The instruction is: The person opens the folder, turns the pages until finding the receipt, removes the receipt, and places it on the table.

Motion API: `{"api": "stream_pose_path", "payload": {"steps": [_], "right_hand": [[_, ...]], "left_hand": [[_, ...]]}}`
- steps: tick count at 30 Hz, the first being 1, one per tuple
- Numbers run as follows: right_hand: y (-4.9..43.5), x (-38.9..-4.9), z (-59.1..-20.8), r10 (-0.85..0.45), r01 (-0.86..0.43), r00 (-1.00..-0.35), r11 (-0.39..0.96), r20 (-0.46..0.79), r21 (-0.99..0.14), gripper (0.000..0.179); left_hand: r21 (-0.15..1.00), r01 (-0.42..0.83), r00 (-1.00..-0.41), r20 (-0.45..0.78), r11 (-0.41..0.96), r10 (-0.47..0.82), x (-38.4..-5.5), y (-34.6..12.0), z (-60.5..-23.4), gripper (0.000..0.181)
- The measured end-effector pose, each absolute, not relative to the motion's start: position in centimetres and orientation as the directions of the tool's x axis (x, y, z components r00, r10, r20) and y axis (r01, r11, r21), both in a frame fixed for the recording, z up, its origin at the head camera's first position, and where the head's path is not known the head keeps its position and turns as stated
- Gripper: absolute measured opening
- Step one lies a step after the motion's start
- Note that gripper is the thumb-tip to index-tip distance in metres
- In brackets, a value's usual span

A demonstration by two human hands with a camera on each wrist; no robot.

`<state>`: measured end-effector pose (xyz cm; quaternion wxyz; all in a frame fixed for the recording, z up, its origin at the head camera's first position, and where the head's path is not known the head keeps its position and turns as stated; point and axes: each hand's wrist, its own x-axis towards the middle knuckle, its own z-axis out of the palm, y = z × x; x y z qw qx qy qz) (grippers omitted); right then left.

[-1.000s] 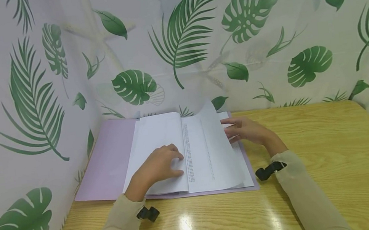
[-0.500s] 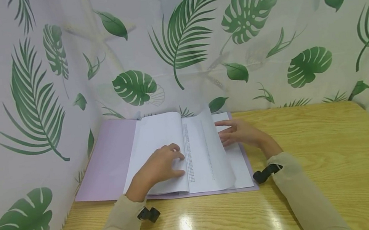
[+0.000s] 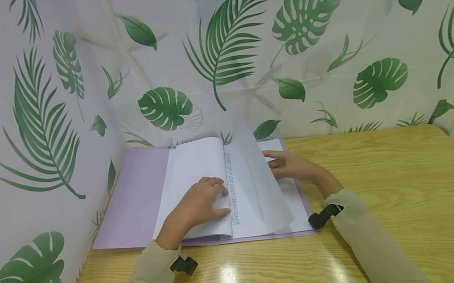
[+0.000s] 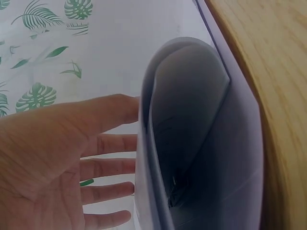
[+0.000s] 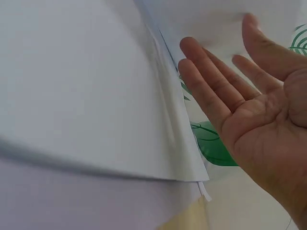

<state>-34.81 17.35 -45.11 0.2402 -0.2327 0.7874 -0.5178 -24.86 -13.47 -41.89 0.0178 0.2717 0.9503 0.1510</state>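
Note:
A lilac folder (image 3: 133,195) lies spread on the table with white printed sheets inside. My left hand (image 3: 196,204) rests on the left-hand pages (image 3: 201,156) near the fold. In the left wrist view, the fingers of that hand (image 4: 62,158) are extended and spread, their tips against the curved paper (image 4: 148,129). On the right, a single sheet (image 3: 258,189) bows up off the stack. My right hand (image 3: 294,166) is at its right edge, fingertips partly hidden behind it. The right wrist view shows that hand (image 5: 264,100) with straight fingers and the thumb apart.
A wood-grain table (image 3: 395,196) extends right of the folder. Leaf-patterned cloth (image 3: 322,87) hangs along the back and left side, close behind the folder's far edge. Each wrist wears a small black camera (image 3: 184,264).
My right hand has shifted a little to the left. The raised sheet has bent further left at its top, showing more of the page below. My left hand has barely moved.

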Motion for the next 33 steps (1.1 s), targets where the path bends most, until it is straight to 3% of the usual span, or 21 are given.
{"api": "stream_pose_path", "payload": {"steps": [6,15,33], "right_hand": [[16.7,-34.8,-45.5,-0.693,-0.159,-0.720,0.233,-0.049,-0.959,0.081],[15.5,-34.2,-45.2,-0.693,-0.139,-0.720,0.204,-0.043,-0.969,0.087],[12.8,-33.0,-44.9,-0.667,-0.315,-0.745,0.369,-0.014,-0.874,0.093]], "left_hand": [[0.290,0.516,-0.849,0.047,0.806,0.526,-24.8,-13.5,-41.9,0.040],[0.291,0.521,-0.846,0.051,0.802,0.531,-24.8,-13.5,-41.7,0.039],[0.285,0.525,-0.841,0.032,0.802,0.540,-25.0,-13.7,-41.4,0.042]]}}
